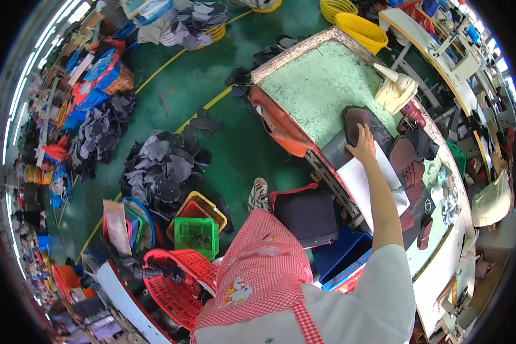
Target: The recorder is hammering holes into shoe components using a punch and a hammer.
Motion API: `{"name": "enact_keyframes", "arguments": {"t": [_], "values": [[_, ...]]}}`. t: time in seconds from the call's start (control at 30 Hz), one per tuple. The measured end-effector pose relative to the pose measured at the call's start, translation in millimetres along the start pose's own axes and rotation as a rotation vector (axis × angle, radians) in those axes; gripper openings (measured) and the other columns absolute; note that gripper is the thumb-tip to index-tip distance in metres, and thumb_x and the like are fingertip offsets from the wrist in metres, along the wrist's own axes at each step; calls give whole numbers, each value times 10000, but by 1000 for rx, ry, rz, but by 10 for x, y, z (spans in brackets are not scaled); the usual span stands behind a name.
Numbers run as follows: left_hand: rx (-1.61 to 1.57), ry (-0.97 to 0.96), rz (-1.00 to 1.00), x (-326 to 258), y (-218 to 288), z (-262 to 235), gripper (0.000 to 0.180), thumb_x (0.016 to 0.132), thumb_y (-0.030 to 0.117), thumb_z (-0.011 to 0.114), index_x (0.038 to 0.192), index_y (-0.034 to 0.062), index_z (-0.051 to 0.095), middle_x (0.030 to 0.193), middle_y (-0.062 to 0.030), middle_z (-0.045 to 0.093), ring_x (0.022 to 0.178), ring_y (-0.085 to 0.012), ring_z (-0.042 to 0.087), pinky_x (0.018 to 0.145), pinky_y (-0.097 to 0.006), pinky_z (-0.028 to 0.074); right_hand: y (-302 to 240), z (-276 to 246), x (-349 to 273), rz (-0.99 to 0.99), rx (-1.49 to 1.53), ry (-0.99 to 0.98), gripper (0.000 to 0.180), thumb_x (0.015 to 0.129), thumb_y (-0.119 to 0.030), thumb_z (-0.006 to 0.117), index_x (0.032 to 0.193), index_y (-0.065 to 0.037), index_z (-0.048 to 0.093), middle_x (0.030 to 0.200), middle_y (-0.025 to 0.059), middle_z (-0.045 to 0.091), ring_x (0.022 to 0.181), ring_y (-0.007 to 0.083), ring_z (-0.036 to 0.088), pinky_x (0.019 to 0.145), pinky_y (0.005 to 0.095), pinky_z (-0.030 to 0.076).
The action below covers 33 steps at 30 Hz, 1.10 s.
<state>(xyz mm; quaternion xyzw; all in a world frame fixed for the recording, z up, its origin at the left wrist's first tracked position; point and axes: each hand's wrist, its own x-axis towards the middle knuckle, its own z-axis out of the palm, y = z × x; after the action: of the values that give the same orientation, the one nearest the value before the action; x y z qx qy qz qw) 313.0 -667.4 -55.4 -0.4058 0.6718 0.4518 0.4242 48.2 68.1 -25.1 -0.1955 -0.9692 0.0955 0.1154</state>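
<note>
My right hand (363, 144) reaches out over the bench at the right, fingers spread and the thumb apart. Its fingertips lie on the near end of a dark brown leather-like piece (354, 119), which rests on a black board (338, 150). Beneath my right forearm is a white sheet or board (358, 180). To the right of the hand are a rounded brown piece (402, 153) and several reddish-brown pieces (413, 173). Only a strip of skin of my left arm shows beside the red basket (175, 292); the left hand's fingers are hidden.
The pale green bench top (321, 86) has a raised, worn rim. On it a white cone (386, 72) stands on yellowish material. Near my legs are a black bin (305, 215), a blue crate (339, 255) and a green basket (196, 236). Grey cut scraps (160, 166) lie piled on the floor.
</note>
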Motion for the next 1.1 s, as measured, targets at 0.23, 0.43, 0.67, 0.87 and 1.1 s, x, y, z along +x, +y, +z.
{"name": "enact_keyframes", "arguments": {"t": [0.23,0.43,0.67,0.87,1.1], "values": [[22,-65,-82,335,1302,-170,462,928,437,454,1054,-3,516,998,-183,605,822,-327,667,719,-433,556,270,-274,398,45,498,-192,317,942,-136,513,1245,-57,564,872,130,652,810,186,624,759,274,466],[99,-336,58,599,3028,-119,302,928,357,465,863,75,551,792,-83,621,720,-216,639,691,-365,543,761,-168,428,442,656,-399,316,954,-191,529,1222,-37,593,847,29,602,787,81,538,736,230,437],[515,-386,353,969,4295,-77,289,958,288,409,819,69,538,735,-61,623,666,-167,638,615,-276,505,211,-373,606,415,564,256,307,914,0,489,1203,-24,588,1221,119,626,1142,188,575,953,259,414],[669,-387,479,1302,4962,161,257,967,260,418,893,48,544,744,-48,623,650,-151,615,624,-275,487,-374,-245,476,188,89,-115,420,788,-37,614,1206,-66,587,1274,107,565,1157,310,547,984,373,445],[882,-462,610,1497,5547,435,286,968,250,420,959,1,560,825,-136,625,775,-263,609,709,-335,472,-158,-246,517,265,134,-221,355,811,-144,625,1156,-65,625,1211,144,582,1085,339,566,935,394,456]]}}
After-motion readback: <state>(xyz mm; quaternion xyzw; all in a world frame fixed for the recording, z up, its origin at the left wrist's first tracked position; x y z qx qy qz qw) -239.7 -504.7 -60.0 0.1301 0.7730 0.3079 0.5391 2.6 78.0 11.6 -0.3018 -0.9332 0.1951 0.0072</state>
